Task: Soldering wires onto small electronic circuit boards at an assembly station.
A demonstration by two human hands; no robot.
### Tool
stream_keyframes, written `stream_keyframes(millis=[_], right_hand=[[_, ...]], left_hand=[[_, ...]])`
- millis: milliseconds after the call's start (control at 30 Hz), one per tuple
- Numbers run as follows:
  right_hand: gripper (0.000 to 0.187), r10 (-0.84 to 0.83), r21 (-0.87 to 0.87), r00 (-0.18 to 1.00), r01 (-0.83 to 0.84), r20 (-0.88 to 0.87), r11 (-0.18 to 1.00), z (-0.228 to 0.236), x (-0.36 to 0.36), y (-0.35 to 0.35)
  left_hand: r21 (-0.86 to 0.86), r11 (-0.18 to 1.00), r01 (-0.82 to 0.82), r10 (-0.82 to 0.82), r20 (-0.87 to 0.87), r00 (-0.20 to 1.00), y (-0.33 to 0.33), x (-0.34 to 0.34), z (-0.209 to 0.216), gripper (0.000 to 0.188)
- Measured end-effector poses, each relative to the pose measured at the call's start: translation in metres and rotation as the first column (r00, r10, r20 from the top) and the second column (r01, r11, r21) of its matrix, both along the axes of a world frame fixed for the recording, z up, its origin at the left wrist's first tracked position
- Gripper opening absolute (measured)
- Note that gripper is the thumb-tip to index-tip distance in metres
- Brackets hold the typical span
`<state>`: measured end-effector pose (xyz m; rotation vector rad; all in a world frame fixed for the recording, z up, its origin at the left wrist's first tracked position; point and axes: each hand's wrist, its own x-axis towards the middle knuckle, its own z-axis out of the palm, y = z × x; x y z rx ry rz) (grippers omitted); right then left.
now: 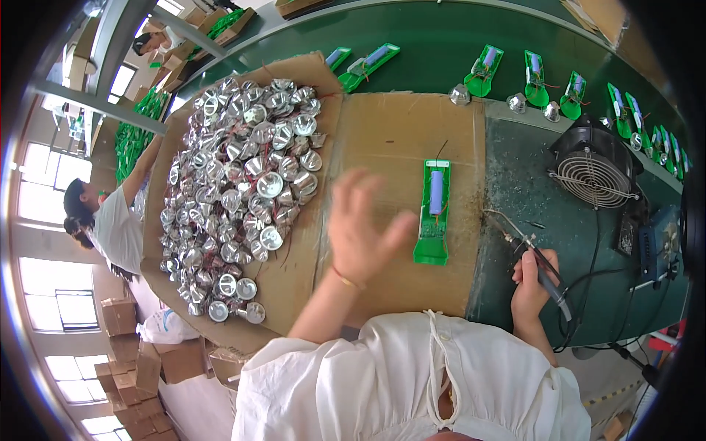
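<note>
My left hand [360, 228] hovers over the cardboard mat, slightly blurred, thumb and fingers apart with nothing in them. Just right of it lies a green plastic flashlight housing [431, 250], with a purple cylindrical battery [436, 192] in it and a dark wire sticking out at its far end. My right hand [535, 283] grips a soldering iron [550, 285], whose thin bent metal guide points left toward the mat's edge. Left of my left hand, a big pile of silver reflector cups [250, 169] with red wires fills a cardboard tray [298, 294].
Along the far belt [434, 44] lie several green housings [535, 77] with batteries, some with reflector cups beside them. A black fan [594, 165] and a blue soldering station [660, 246] stand at the right. Another person [118, 220] reaches toward green parts at the left.
</note>
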<state>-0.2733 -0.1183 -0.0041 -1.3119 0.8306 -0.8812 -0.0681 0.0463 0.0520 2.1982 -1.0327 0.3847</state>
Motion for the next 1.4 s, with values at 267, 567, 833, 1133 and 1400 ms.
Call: stream_keyframes(millis=[267,567,833,1133,1400], right_hand=[[0.015,-0.011,-0.007,0.999,0.011,0.045,1.0,-0.005,0.001,0.005],[0.016,-0.017,-0.025,0.997,0.019,0.076,1.0,-0.006,-0.003,0.007],[0.016,0.0,-0.009,0.998,0.001,0.066,1.0,-0.006,-0.003,0.006],[0.015,-0.002,-0.051,0.999,0.004,0.053,0.999,-0.002,-0.004,0.01],[0.014,0.039,-0.181,0.999,-0.037,0.008,0.983,0.001,-0.009,0.02]], left_hand=[[0.085,0.695,-0.714,0.604,0.471,0.643,0.021,0.087,0.008,0.055],[0.055,0.862,-0.504,0.409,0.512,0.755,0.032,0.052,-0.024,0.011],[-0.023,0.943,-0.333,0.311,0.424,0.851,0.055,0.025,-0.016,0.011],[-0.119,0.975,-0.185,0.216,0.347,0.913,0.045,0.004,0.012,0.006],[-0.12,0.939,-0.321,0.337,0.154,0.929,0.06,0.022,0.008,0.008]])
